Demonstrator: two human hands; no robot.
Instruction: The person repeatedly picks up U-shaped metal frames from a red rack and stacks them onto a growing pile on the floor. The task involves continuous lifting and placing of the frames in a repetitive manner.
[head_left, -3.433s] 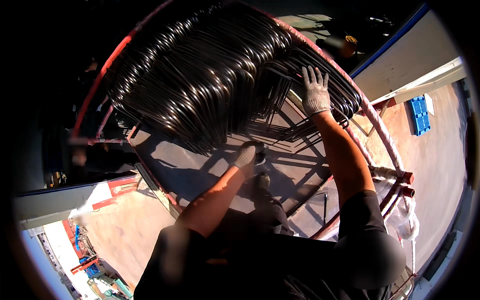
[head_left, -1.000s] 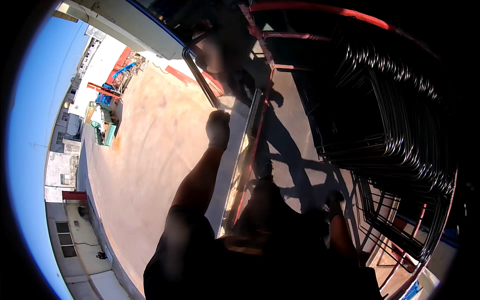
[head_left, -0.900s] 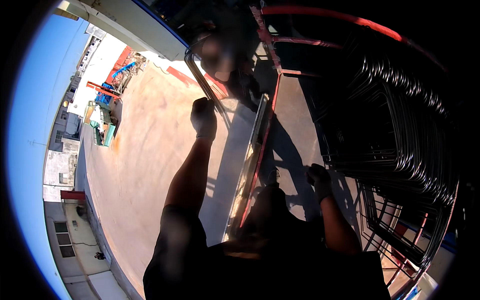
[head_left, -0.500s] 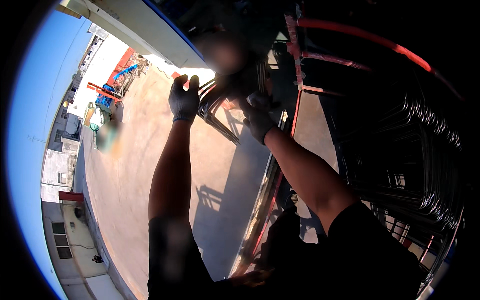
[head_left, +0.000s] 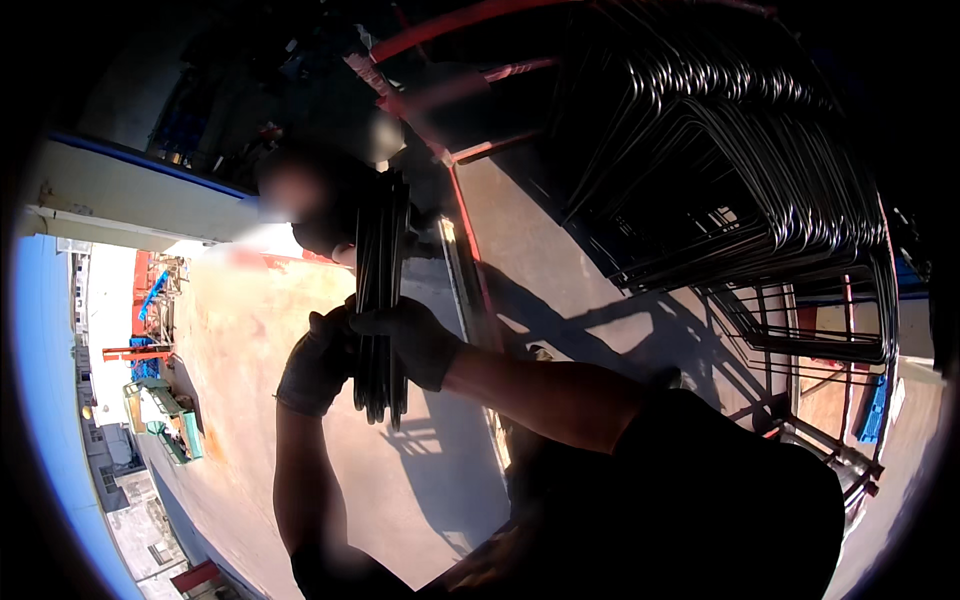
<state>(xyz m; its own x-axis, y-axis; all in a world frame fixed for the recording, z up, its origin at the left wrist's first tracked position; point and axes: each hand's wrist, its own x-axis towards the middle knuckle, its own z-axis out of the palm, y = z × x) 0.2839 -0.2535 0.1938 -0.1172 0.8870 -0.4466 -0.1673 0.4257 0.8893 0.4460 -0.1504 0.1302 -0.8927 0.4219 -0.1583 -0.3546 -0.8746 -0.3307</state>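
A bundle of dark bent metal rods (head_left: 380,260) stands upright in front of me, its lower ends hanging just below my hands. My gloved left hand (head_left: 315,368) is closed at the bundle's left side, the fingers partly hidden behind the rods. My gloved right hand (head_left: 420,345) wraps round the same bundle from the right, its thumb side lying across the front. Beyond the rods, close to their upper part, is another person in dark clothing (head_left: 325,205), mostly in shadow; what that person's hands do is hard to see.
At my right hangs a dense row of bent black rod frames (head_left: 760,180) on a rack. A red metal rail (head_left: 470,240) runs between me and the concrete yard (head_left: 240,330). Green equipment (head_left: 165,420) stands at the left, a blue object (head_left: 872,408) low at the right.
My view has turned right, showing more of the rack. Both hands have come together round the rods; my left hand, earlier raised with fingers apart, is now closed on them. The bundle now stands upright.
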